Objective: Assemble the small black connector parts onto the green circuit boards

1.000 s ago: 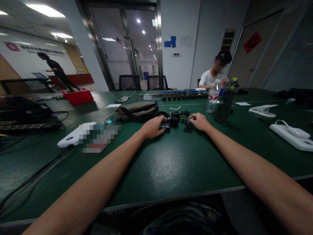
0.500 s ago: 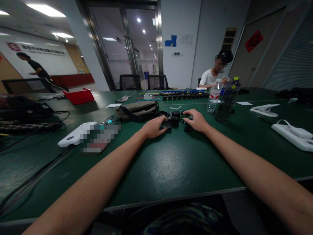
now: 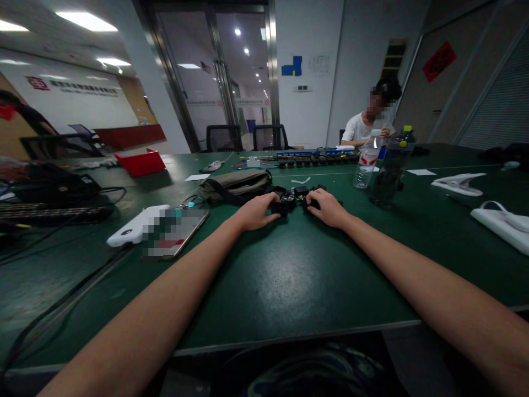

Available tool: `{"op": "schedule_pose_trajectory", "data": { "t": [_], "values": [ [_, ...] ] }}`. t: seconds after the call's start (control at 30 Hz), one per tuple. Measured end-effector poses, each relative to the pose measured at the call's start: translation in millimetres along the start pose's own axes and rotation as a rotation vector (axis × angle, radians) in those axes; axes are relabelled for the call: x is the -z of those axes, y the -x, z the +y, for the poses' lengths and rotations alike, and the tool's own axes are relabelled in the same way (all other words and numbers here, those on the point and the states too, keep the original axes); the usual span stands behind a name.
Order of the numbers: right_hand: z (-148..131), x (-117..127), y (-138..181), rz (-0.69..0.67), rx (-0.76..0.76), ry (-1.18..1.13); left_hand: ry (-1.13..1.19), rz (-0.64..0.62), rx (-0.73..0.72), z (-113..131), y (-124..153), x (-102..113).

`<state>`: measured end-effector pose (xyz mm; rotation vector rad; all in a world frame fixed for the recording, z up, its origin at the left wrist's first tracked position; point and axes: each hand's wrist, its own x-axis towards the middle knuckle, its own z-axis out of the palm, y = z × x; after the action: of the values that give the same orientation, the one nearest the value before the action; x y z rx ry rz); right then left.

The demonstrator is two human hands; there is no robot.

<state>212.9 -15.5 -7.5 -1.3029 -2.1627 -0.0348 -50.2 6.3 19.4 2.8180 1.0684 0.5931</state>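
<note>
Right hand point(image 3: 328, 209) shifted inward, its and left hand's point(image 3: 257, 213) fingers holding black parts point(image 3: 281, 207) (boxy).

Dimly lit overall; ceiling lights point(image 3: 86, 21) blown out at upper left. Soft glare cast on green tabletop point(image 3: 285, 278). Detail of black parts point(image 3: 301, 191) swallowed by darkness. Frame edges stretched; person point(image 3: 33, 117) at far left blurred.

Parts point(image 3: 301, 191) lie on the bench point(image 3: 268, 298) between the left hand point(image 3: 258, 213) and right hand point(image 3: 328, 209). The bag point(image 3: 237, 183) sits behind and left of the left hand, the phone point(image 3: 192, 229) farther left and nearer. Right of and beyond the right hand stand a bottle point(image 3: 363, 171) and flask point(image 3: 388, 173), with a person point(image 3: 356, 129) behind.
</note>
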Motion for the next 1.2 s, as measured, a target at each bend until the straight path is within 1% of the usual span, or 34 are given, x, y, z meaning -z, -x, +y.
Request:
{"op": "schedule_pose_trajectory", "data": {
  "t": [0.1,0.2,0.3,0.37,0.47,0.57,0.67,0.73,0.83,0.9,0.97,1.0,1.07,1.13,1.2],
  "values": [
    [3,4,1,0.094,-0.016,-0.104,0.083,-0.046,0.065,-4,4,8],
    [-2,6,2,0.13,-0.068,-0.229,0.152,-0.101,0.137,-7,6,14],
    [-12,5,3,0.132,-0.108,-0.339,0.133,-0.068,0.216,-5,6,16],
    [-18,3,4,0.124,-0.078,-0.352,0.074,-0.048,0.242,-2,6,16],
    [-27,-1,5,0.099,0.015,-0.335,-0.002,-0.1,0.222,4,6,16],
    [-35,-4,6,-0.001,0.124,-0.332,-0.046,-0.165,0.179,7,7,17],
    [-41,-5,7,-0.081,0.201,-0.293,-0.086,-0.163,0.135,7,7,19],
    [-41,-5,8,-0.08,0.206,-0.296,-0.102,-0.107,0.08,6,7,19],
    [-38,-4,8,-0.032,0.189,-0.318,-0.083,-0.045,-0.039,5,7,15],
    [-35,-3,7,0.01,0.161,-0.296,-0.054,-0.068,-0.085,6,6,10],
    [-33,-2,7,0.029,0.132,-0.251,-0.065,-0.099,-0.071,7,6,5],
    [-32,-2,7,0.019,0.128,-0.233,-0.078,-0.113,-0.059,8,5,3],
    [-34,-3,7,-0.046,0.137,-0.236,-0.105,-0.131,-0.055,10,4,1],
    [-36,-4,8,-0.127,0.149,-0.285,-0.124,-0.148,-0.064,12,3,2],
    [-40,-6,9,-0.164,0.151,-0.323,-0.129,-0.169,-0.076,15,3,5]
  ]
}}
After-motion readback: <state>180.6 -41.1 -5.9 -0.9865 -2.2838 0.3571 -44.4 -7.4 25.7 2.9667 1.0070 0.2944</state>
